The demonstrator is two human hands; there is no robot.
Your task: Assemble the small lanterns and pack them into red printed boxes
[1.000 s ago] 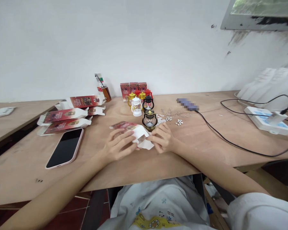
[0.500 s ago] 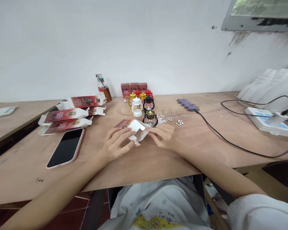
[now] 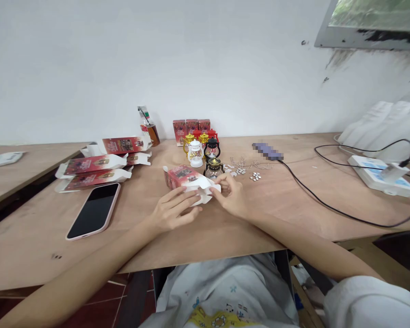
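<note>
A small red and white cardboard box (image 3: 182, 177) stands on the wooden table (image 3: 225, 228), squared up, with white flaps spread at its near end. My left hand (image 3: 172, 210) holds the box from the near left, fingers against its side and flaps. My right hand (image 3: 233, 195) pinches a white flap at the box's right end. Just behind the box sits a black and gold toy lantern (image 3: 213, 168). A white lantern (image 3: 195, 153) and a black one (image 3: 212, 147) stand further back.
Flat red box blanks (image 3: 92, 171) lie at the left, with a pink-cased phone (image 3: 93, 211) face up in front of them. Three closed red boxes (image 3: 191, 125) line the wall. Small metal discs (image 3: 255, 175) and a black cable (image 3: 328, 207) lie to the right, leading to a power strip (image 3: 379, 175).
The box went from lying flat to standing squared up between both hands. Both hands shifted slightly away from me with it, staying on the flaps.
</note>
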